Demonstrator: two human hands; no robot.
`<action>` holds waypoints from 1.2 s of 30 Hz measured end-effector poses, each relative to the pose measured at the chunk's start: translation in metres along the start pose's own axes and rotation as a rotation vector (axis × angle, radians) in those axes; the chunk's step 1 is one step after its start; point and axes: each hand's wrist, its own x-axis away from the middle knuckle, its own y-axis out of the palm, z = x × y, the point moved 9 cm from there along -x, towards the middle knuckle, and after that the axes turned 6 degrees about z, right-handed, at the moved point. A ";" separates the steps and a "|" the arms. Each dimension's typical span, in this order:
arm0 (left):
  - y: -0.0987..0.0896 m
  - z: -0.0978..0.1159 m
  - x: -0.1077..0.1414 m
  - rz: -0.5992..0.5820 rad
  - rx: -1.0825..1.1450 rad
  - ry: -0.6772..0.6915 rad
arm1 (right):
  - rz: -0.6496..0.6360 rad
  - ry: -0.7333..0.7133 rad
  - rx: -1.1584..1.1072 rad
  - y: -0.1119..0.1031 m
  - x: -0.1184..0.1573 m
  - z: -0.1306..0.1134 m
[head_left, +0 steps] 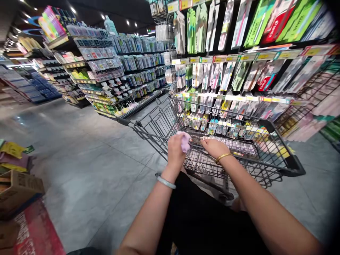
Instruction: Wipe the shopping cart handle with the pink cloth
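My left hand, with a pale bracelet on the wrist, is closed around a crumpled light purple cloth above the near side of a dark wire shopping cart. To its right, my right hand, with a gold bangle, has its fingers curled at the cart's near top rail; whatever they may pinch is too small to make out. Inside the cart, behind my hands, lies a long tray of pinkish packs.
Shelves of hanging packaged goods rise just behind the cart. More display racks stand at the back left. A cardboard box sits at the left edge by a red mat. Grey floor lies between.
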 end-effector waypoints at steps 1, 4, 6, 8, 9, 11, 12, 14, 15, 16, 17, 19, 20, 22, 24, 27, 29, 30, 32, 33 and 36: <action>-0.011 -0.014 -0.003 0.076 -0.029 -0.080 | -0.002 0.012 0.006 0.000 0.001 0.001; -0.014 -0.021 0.001 0.091 -0.040 -0.097 | 0.008 0.029 0.021 -0.003 0.002 -0.002; 0.004 0.000 0.012 -0.026 0.002 0.032 | 0.014 0.017 0.035 -0.005 0.000 -0.011; 0.018 0.017 0.022 -0.107 0.030 0.109 | 0.023 -0.050 0.036 -0.006 -0.002 -0.030; 0.021 0.019 0.023 -0.119 0.031 0.108 | 0.032 -0.093 0.029 -0.007 -0.004 -0.042; 0.014 0.005 0.016 -0.094 0.006 0.034 | 0.051 -0.154 0.011 -0.007 -0.008 -0.065; 0.004 -0.009 0.009 -0.060 -0.022 -0.029 | 0.053 -0.166 0.007 -0.006 -0.009 -0.073; -0.021 -0.044 -0.006 0.026 -0.105 -0.170 | 0.039 -0.167 0.010 -0.002 -0.012 -0.084; -0.034 -0.059 -0.013 0.070 -0.153 -0.232 | 0.029 -0.165 0.014 0.001 -0.013 -0.087; -0.045 -0.071 -0.017 0.106 -0.201 -0.281 | 0.023 -0.161 0.019 0.004 -0.013 -0.088; -0.052 -0.079 -0.018 0.125 -0.242 -0.314 | 0.024 -0.156 0.025 0.005 -0.013 -0.088; -0.050 -0.077 -0.014 0.095 -0.274 -0.318 | 0.035 -0.156 0.043 0.007 -0.013 -0.088; -0.042 -0.070 -0.008 0.055 -0.259 -0.290 | 0.039 -0.158 0.055 0.007 -0.013 -0.087; -0.020 -0.047 0.006 -0.030 -0.181 -0.188 | 0.038 -0.173 0.073 0.008 -0.012 -0.087; -0.006 -0.027 0.017 -0.070 -0.096 -0.077 | 0.035 -0.188 0.079 0.008 -0.010 -0.088; -0.015 -0.040 0.015 -0.012 -0.063 -0.092 | 0.041 -0.177 0.084 0.007 -0.009 -0.086; -0.039 -0.073 0.004 0.128 -0.119 -0.268 | 0.047 -0.154 0.087 0.006 -0.008 -0.085; -0.051 -0.088 0.001 0.208 -0.155 -0.370 | 0.051 -0.148 0.089 0.005 -0.008 -0.085; -0.064 -0.103 -0.001 0.311 -0.198 -0.492 | 0.063 -0.140 0.095 0.004 -0.008 -0.085; -0.062 -0.100 0.001 0.317 -0.196 -0.488 | 0.069 -0.139 0.100 0.004 -0.007 -0.085; -0.035 -0.060 0.015 0.200 -0.101 -0.262 | 0.072 -0.146 0.106 0.004 -0.007 -0.086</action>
